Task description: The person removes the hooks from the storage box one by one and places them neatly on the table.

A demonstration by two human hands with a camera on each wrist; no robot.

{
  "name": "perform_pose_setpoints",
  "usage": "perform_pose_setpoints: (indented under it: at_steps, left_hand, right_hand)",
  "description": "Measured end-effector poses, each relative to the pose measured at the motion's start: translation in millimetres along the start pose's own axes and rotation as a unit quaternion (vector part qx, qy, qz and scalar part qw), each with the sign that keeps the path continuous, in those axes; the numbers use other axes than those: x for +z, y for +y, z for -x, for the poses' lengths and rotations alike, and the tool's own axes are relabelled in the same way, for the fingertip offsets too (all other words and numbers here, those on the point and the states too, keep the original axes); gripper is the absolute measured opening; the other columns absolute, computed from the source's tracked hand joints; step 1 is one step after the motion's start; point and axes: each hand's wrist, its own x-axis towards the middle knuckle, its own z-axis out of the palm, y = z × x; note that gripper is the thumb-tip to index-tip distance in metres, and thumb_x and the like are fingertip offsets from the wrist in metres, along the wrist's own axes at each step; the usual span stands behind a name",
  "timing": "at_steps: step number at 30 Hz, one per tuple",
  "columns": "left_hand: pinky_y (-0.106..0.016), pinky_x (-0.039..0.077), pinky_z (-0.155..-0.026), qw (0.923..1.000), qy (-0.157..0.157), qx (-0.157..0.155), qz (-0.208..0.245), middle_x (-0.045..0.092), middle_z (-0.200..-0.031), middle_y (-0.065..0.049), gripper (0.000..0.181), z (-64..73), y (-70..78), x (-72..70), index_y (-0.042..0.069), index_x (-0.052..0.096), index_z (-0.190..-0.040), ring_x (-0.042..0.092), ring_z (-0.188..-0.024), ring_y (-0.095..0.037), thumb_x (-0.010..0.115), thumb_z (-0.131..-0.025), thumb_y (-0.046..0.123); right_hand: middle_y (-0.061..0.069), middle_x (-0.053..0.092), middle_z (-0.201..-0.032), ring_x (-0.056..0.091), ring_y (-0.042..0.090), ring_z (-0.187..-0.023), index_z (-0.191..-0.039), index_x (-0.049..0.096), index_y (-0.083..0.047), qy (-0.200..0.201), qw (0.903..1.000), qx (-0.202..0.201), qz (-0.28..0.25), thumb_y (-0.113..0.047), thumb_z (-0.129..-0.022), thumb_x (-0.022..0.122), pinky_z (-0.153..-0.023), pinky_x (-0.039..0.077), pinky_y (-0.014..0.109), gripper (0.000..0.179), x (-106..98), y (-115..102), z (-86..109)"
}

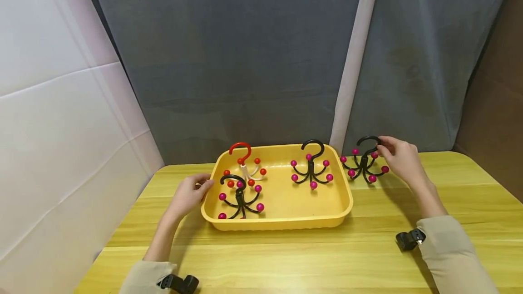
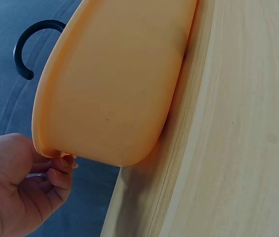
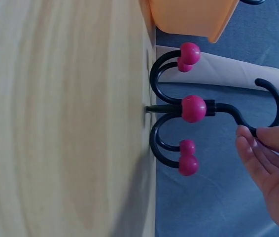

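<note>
My right hand [image 1: 402, 160] pinches the hook of a black rotating hanger [image 1: 363, 163] between thumb and fingers, just right of the tray. The hanger stands upright, its curved arms tipped with pink balls [image 3: 193, 109]; in the right wrist view its base is right at the tabletop. My left hand [image 1: 188, 196] grips the left rim of a yellow plastic tray [image 1: 282, 224], fingers curled at the edge in the left wrist view. Inside the tray stand a white hanger with a red hook [image 1: 241, 144] and two black hangers, one at front left [image 1: 239, 198], one at right [image 1: 311, 169].
The tray sits on a wood-grain table [image 1: 286, 257] near its back edge. Behind rises a grey cloth [image 1: 245, 58] with a pale pole-like strip [image 1: 355, 62]. White panels [image 1: 61, 103] stand at the left, a brown one [image 1: 494, 117] at the right.
</note>
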Motion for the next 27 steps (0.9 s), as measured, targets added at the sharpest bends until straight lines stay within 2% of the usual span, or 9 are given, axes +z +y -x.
perform_pose_setpoints:
  at_steps: [2,5,9,14,20,22,27]
  left_hand:
    - [-0.025,0.05,-0.065,1.0,0.002,0.002,-0.001,0.066,-0.1,-0.018,0.032,0.2,-0.1,-0.4,-0.009,0.064,-0.125,0.062,-0.084,-0.025,0.06,-0.103,0.014]
    - [-0.025,0.05,-0.065,1.0,0.005,0.005,-0.002,0.066,-0.099,-0.017,0.032,0.2,-0.2,-0.8,-0.009,0.064,-0.124,0.062,-0.084,-0.025,0.06,-0.102,0.013]
    - [-0.025,0.05,-0.065,0.9999,0.006,0.006,-0.006,0.067,-0.098,-0.016,0.031,0.0,-1.4,-0.5,-0.009,0.065,-0.124,0.062,-0.083,-0.024,0.061,-0.102,0.013]
    - [-0.025,0.049,-0.065,1.0,0.007,0.004,-0.004,0.065,-0.097,-0.016,0.03,-0.2,-1.8,0.1,-0.009,0.064,-0.124,0.06,-0.082,-0.023,0.06,-0.102,0.011]
    - [-0.026,0.051,-0.068,0.9999,0.01,0.002,-0.004,0.066,-0.099,-0.017,0.032,-0.3,-0.1,0.8,-0.011,0.064,-0.124,0.063,-0.085,-0.025,0.06,-0.102,0.012]
    - [-0.027,0.051,-0.07,0.9999,0.01,0.0,-0.005,0.066,-0.099,-0.017,0.032,-0.1,0.2,0.9,-0.011,0.064,-0.124,0.063,-0.087,-0.026,0.06,-0.102,0.012]
    - [-0.028,0.052,-0.072,1.0,0.009,-0.001,-0.003,0.066,-0.1,-0.016,0.032,0.3,-1.2,1.6,-0.011,0.063,-0.125,0.063,-0.089,-0.027,0.059,-0.102,0.011]
  right_hand:
    - [0.027,0.072,-0.1,0.071,0.042,-0.089,-0.123,0.063,0.013,0.002,1.0,-0.005,-0.001,-0.005,-0.1,0.062,-0.069,0.049,0.016,0.03,-3,-2,0.0]
    - [0.026,0.072,-0.098,0.071,0.04,-0.087,-0.122,0.065,0.012,0.013,0.9998,-0.017,-0.004,-0.005,-0.099,0.061,-0.072,0.046,0.012,0.028,-8,-6,0.1]
    - [0.024,0.073,-0.097,0.071,0.037,-0.083,-0.12,0.067,0.009,0.029,0.9992,-0.026,0.0,-0.005,-0.099,0.061,-0.071,0.036,0.003,0.026,-13,-11,0.7]
    - [0.024,0.071,-0.103,0.07,0.035,-0.084,-0.119,0.068,0.007,0.034,0.9991,-0.026,0.0,-0.007,-0.1,0.06,-0.07,0.037,0.003,0.025,-16,-19,0.6]
    - [0.021,0.071,-0.101,0.063,0.005,-0.077,-0.114,0.071,0.004,0.044,0.998,-0.045,-0.007,-0.007,-0.099,0.063,-0.069,0.038,0.001,0.021,-13,-31,1.2]
    - [0.021,0.071,-0.1,0.063,0.007,-0.077,-0.113,0.072,0.004,0.041,0.9976,-0.055,-0.008,-0.006,-0.098,0.063,-0.069,0.037,0.001,0.02,-10,-35,0.9]
    - [0.022,0.071,-0.101,0.068,0.033,-0.079,-0.112,0.071,0.006,0.02,0.9971,-0.072,-0.015,-0.003,-0.098,0.063,-0.069,0.036,0.0,0.019,1,-44,-0.3]
